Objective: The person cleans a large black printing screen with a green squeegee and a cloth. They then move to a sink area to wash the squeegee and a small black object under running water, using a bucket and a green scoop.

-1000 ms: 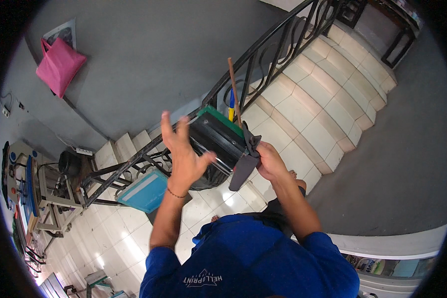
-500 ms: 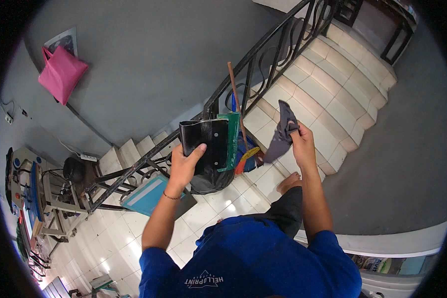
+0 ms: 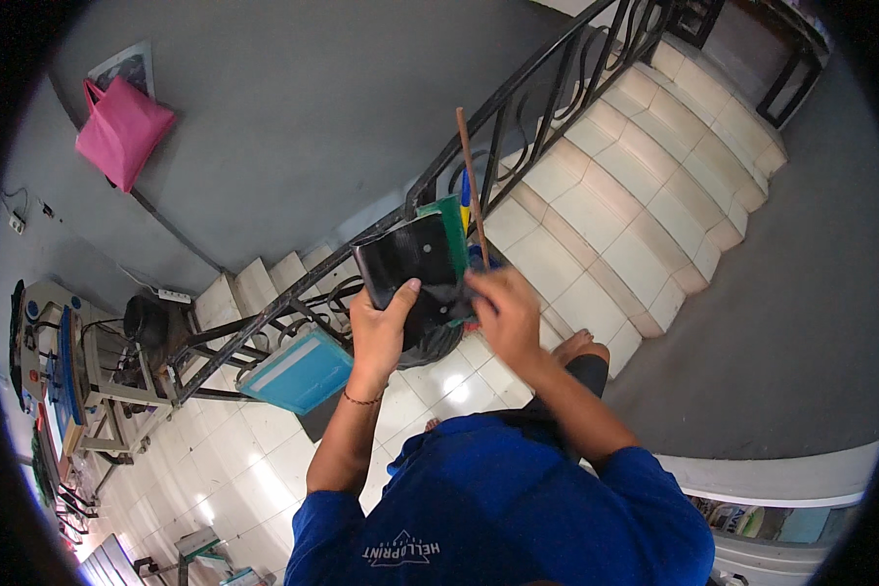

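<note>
In front of me, my left hand grips a black folder-like item by its lower left, thumb on its face. It is flat and glossy, with small round metal studs. A green strip runs along its right edge. My right hand, a little blurred, is at that edge with fingers closed. A dark grey cloth is in its grasp, mostly hidden, and appears to lie against the black surface.
A black metal railing crosses behind the hands. Tiled stairs rise at right. Beyond the hands stands a wooden stick. A black bag and a blue panel are below; a machine stands left. A pink bag hangs on the wall.
My right hand has brought the grey cloth left and down, from above the stairs to the black item's right edge. The left hand has shifted slightly right, and the item is tilted more.
</note>
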A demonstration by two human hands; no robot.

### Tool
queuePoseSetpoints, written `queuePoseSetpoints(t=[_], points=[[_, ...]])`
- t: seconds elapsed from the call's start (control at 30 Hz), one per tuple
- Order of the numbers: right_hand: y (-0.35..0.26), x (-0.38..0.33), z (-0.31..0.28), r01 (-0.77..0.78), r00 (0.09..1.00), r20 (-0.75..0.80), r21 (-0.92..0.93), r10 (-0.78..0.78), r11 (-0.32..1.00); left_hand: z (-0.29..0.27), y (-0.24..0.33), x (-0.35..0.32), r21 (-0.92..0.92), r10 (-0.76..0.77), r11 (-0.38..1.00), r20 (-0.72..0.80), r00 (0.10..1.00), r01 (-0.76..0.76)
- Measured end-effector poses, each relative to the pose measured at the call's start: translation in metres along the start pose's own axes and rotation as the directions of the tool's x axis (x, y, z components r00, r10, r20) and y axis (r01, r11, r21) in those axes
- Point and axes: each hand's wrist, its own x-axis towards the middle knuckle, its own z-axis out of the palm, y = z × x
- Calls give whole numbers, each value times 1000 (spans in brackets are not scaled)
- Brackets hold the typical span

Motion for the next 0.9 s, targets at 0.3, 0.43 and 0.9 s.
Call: queuePoseSetpoints(t=[0.3, 0.43, 0.9], points=[[7, 32, 11, -46, 998, -32, 10, 47, 999, -12, 20, -6, -56, 17, 998, -87, 996, -22], [47, 11, -12, -314, 949, 56, 164, 309, 935, -24, 16, 7, -241, -8, 970, -126, 992, -22], [-3, 75, 21, -273, 957, 30, 433, 289, 859, -4, -9, -17, -150, -15, 989, -21, 1000, 12]])
